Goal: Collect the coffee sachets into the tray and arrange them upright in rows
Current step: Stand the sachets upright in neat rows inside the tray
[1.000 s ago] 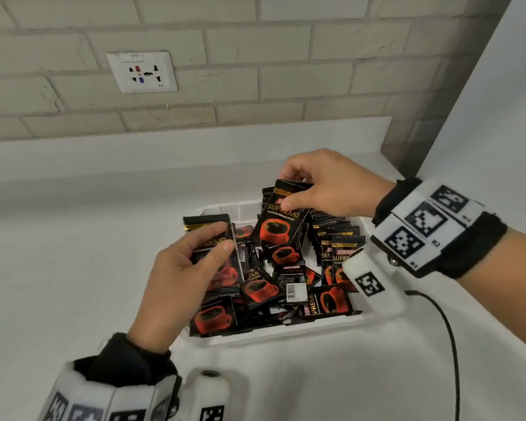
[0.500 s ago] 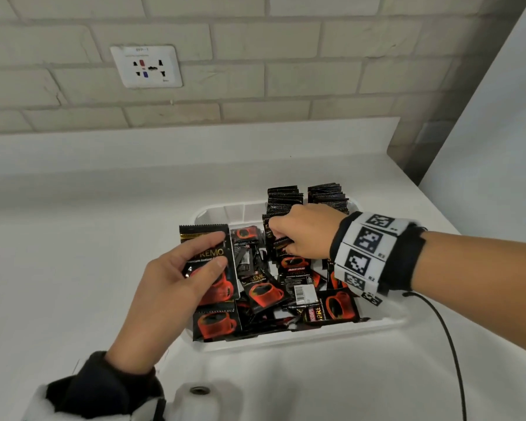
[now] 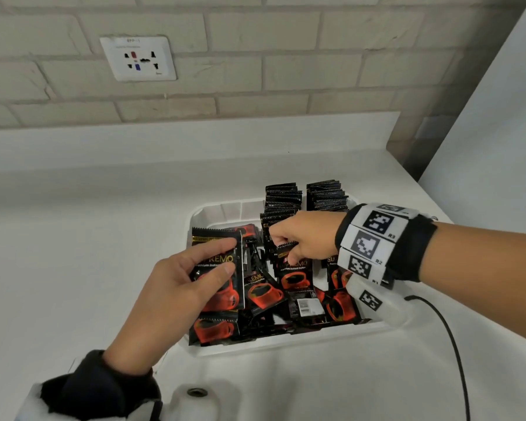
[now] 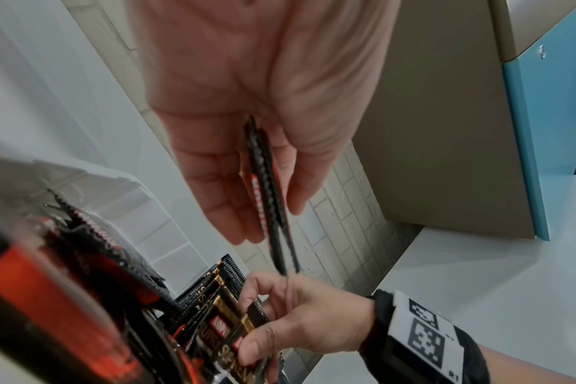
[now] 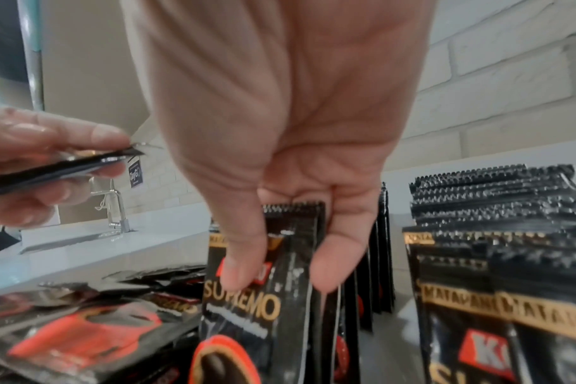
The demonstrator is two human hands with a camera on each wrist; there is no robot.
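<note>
Holding a small stack of coffee sachets flat between thumb and fingers, the left hand stays above the left part of the white tray. In the left wrist view this stack is seen from its edge, and it looks like two or three sachets pressed together; the exact number I cannot tell. The right hand reaches into the middle of the tray, its fingers curled, and pinches the top of one upright sachet with the word SUPREMO on it. The right wrist view shows the thumb and the fingers on both sides of this sachet, which stands at the front of a row.

Behind the right hand two rows of upright sachets stand side by side at the far right part of the tray, their toothed top edges up. The near and left part of the tray holds a loose pile of sachets that lie flat or tilted, one over another. The tray sits on a white counter before a brick wall with a white socket. A black cable runs from the right wrist band over the counter.
</note>
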